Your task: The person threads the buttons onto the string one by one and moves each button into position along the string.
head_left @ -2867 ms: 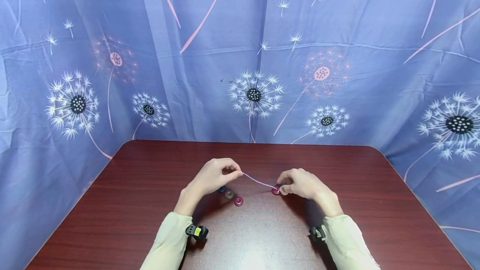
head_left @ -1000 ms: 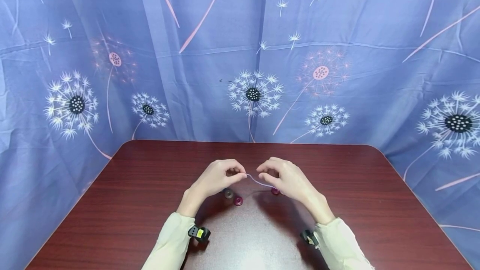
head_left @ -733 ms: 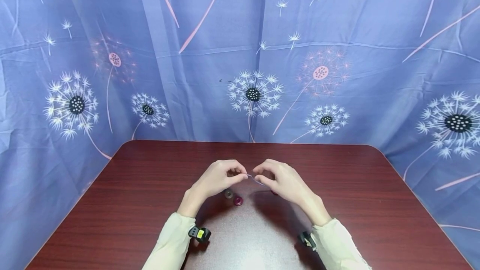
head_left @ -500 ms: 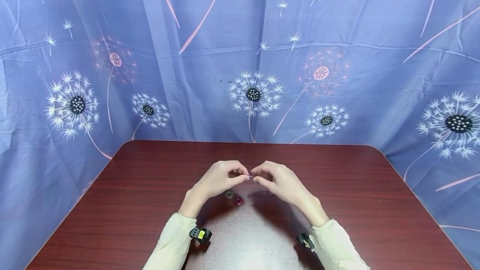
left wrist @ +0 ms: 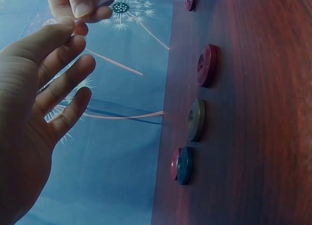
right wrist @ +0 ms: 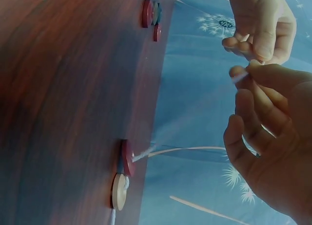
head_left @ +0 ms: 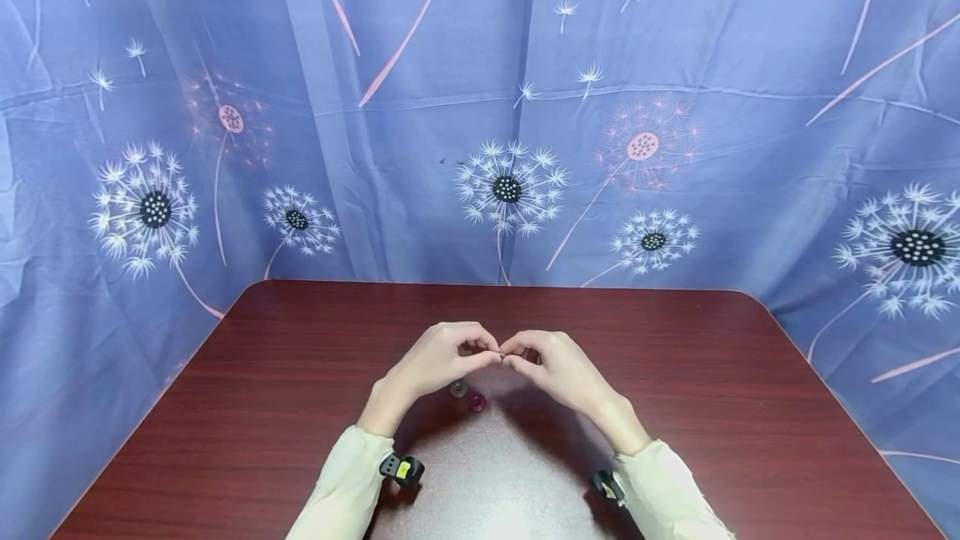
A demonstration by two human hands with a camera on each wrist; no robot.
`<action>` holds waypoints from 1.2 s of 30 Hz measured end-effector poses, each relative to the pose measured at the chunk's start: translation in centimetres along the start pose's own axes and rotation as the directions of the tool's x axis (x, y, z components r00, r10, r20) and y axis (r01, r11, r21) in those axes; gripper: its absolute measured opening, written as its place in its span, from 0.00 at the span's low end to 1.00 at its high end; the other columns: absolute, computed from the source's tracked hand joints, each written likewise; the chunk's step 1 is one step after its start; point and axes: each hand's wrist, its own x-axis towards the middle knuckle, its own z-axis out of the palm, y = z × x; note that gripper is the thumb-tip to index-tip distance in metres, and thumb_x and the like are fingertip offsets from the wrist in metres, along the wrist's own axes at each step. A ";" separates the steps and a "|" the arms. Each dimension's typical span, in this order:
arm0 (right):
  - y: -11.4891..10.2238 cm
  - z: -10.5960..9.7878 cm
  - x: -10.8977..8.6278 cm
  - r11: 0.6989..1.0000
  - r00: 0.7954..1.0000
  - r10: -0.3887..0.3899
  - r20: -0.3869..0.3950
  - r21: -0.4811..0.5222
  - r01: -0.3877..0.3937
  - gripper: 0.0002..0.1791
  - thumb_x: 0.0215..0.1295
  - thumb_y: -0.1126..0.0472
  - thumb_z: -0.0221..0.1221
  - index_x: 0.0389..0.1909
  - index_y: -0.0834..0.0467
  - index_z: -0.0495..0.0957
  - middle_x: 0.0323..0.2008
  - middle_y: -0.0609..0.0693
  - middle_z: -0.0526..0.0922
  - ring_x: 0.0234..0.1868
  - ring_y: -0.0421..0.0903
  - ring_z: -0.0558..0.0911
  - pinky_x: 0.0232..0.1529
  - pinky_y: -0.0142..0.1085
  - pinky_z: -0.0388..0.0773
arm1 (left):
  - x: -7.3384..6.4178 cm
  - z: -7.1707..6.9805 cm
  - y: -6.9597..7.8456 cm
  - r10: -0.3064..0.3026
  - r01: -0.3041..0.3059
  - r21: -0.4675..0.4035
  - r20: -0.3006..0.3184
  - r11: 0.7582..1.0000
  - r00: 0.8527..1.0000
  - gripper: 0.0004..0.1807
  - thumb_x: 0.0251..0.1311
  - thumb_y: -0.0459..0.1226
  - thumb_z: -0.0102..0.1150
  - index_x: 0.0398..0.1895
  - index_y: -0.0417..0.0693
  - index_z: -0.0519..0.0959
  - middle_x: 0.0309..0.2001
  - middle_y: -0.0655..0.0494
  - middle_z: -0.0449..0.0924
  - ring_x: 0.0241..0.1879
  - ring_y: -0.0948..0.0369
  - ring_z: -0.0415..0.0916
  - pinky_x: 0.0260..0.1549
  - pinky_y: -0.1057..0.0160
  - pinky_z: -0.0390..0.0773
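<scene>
Above the red-brown desk, the left hand and right hand, fingertips close together, pinched a lilac string threaded through a maroon button and cream button.

buttons on the table below the left hand, other buttons below the right hand, curtain behind
</scene>
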 end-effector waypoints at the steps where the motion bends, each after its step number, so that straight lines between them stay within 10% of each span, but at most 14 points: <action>1: 0.0 0.0 0.0 1.000 1.000 -0.001 -0.010 -0.003 0.001 0.07 0.66 0.59 0.64 0.42 0.48 0.85 0.32 0.37 0.85 0.31 0.30 0.78 0.36 0.32 0.78 | 0.0 0.0 0.0 0.000 0.000 0.002 -0.001 1.000 1.000 0.04 0.62 0.46 0.66 0.35 0.60 0.84 0.30 0.73 0.81 0.32 0.74 0.76 0.36 0.61 0.82; 22: 0.1 -0.2 0.1 0.999 0.997 0.004 -0.081 -0.042 -0.007 0.05 0.65 0.58 0.65 0.40 0.52 0.86 0.32 0.36 0.84 0.33 0.32 0.78 0.38 0.38 0.79 | -0.2 0.3 -1.6 -0.039 0.042 0.055 -0.041 0.998 0.998 0.08 0.61 0.45 0.67 0.42 0.59 0.82 0.37 0.71 0.80 0.38 0.73 0.79 0.42 0.67 0.79; 36: 0.0 -0.4 0.1 0.999 0.998 0.009 -0.069 -0.042 -0.012 0.05 0.66 0.57 0.64 0.39 0.47 0.86 0.32 0.35 0.84 0.32 0.30 0.77 0.36 0.35 0.77 | -0.7 0.5 -3.3 -0.177 0.179 0.055 -0.041 0.982 0.983 0.08 0.60 0.45 0.67 0.42 0.59 0.83 0.39 0.72 0.79 0.43 0.70 0.79 0.47 0.55 0.80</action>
